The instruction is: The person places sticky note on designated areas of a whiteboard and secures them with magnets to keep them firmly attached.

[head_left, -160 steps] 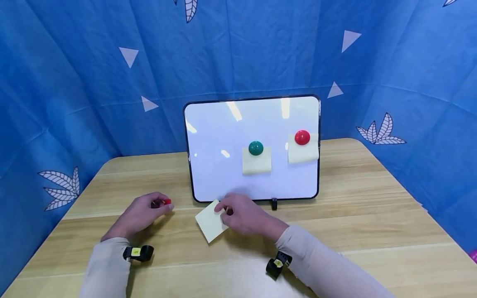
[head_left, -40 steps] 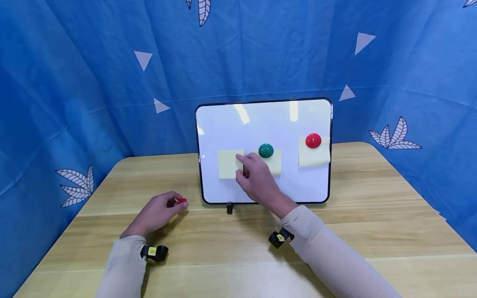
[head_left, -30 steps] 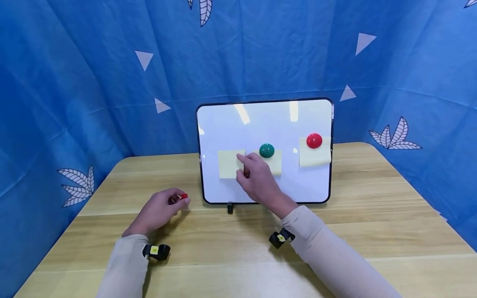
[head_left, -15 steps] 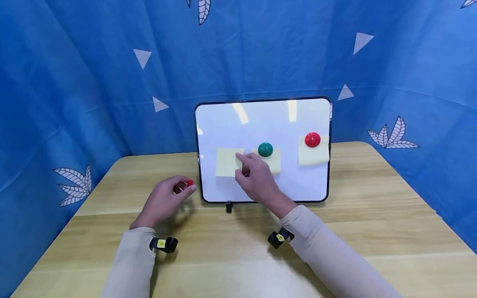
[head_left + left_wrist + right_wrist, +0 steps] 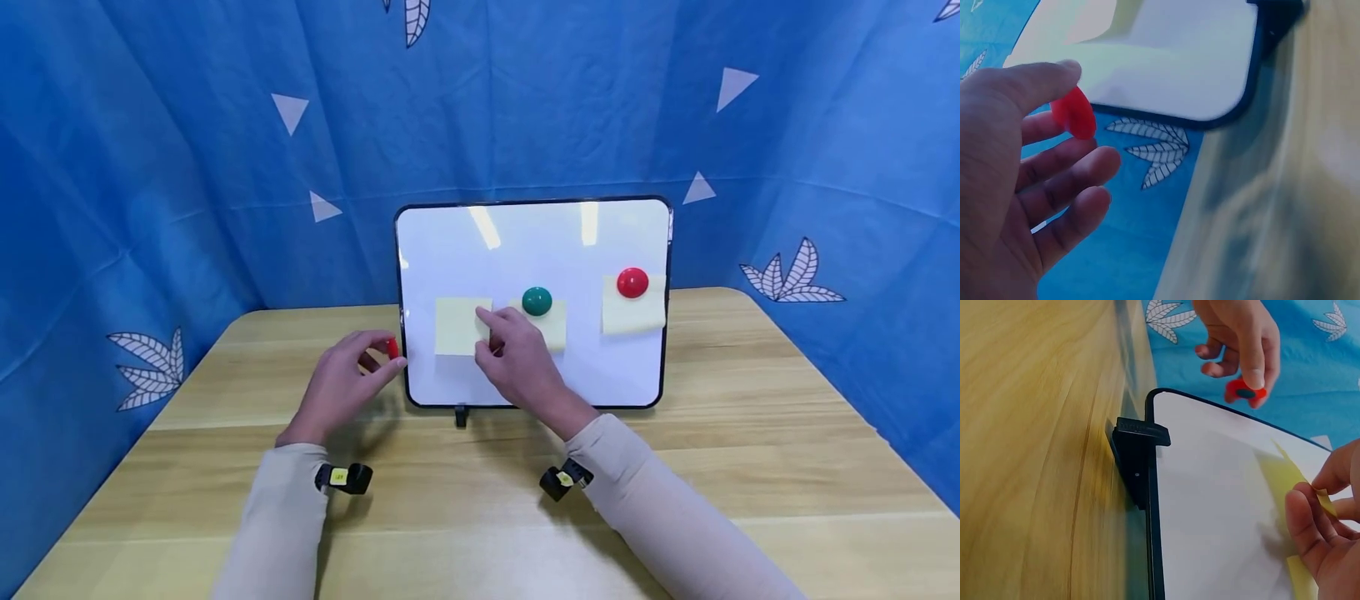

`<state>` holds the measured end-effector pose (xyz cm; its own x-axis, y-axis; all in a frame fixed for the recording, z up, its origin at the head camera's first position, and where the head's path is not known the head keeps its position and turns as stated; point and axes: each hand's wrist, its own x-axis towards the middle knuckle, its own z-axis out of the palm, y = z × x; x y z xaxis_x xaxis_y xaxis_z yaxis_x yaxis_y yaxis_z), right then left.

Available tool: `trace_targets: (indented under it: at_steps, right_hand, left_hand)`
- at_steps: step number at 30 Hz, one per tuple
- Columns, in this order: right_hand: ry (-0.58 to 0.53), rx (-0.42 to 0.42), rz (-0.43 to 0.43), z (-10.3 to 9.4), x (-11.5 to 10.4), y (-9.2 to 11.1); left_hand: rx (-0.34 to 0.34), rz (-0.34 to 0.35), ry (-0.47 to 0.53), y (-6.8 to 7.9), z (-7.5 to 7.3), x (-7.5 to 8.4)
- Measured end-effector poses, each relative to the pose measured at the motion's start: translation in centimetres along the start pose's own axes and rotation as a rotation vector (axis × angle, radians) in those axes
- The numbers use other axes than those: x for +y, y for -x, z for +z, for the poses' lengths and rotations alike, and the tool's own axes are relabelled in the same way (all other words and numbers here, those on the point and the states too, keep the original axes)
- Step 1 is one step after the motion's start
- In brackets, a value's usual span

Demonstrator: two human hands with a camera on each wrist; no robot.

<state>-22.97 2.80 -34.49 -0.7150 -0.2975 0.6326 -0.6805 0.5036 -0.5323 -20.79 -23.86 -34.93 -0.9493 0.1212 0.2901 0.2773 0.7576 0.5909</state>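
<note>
My left hand (image 5: 339,390) pinches a round red magnet (image 5: 393,348) between thumb and fingers, beside the left edge of the whiteboard (image 5: 442,250). In the right wrist view a dark disc shows on the magnet's back. My right hand (image 5: 522,360) holds a pale yellow sticky note (image 5: 456,327) by its right edge at the board; the right wrist view shows that edge pinched between the fingers. Behind this hand, a second note (image 5: 555,327) hangs under a green magnet (image 5: 537,301), partly hidden. At the board's right edge a third note (image 5: 633,315) hangs under another red magnet (image 5: 632,282).
The whiteboard stands near the back of the wooden table (image 5: 450,517) on small black feet, one foot (image 5: 461,416) showing below its frame. A blue patterned curtain (image 5: 525,100) surrounds the table at the back and sides.
The right hand has lifted the sticky note from the table to the board and stays there over the last second. The left hand has moved up and right with the red magnet, towards the board.
</note>
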Motion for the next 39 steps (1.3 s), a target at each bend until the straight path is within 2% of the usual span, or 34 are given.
trace_targets:
  at_steps: [8,14,25,39]
  right_hand:
    - [-0.009,-0.004,0.031,-0.2,0.0,-0.1]
    - [-0.008,-0.035,0.045,-0.2,0.1,-0.1]
    - [-0.009,-0.018,0.066,-0.3,-0.1,0.0]
    - [-0.005,-0.003,0.035,-0.2,0.2,-0.1]
  left_hand:
    - [0.11,0.09,0.029,-1.2,0.9,1.5]
    - [0.197,0.097,0.054,-1.5,1.5,2.6]
    - [0.187,0.14,0.101,-2.7,2.2,4.3]
    - [0.198,0.178,0.15,-3.8,3.2,5.5]
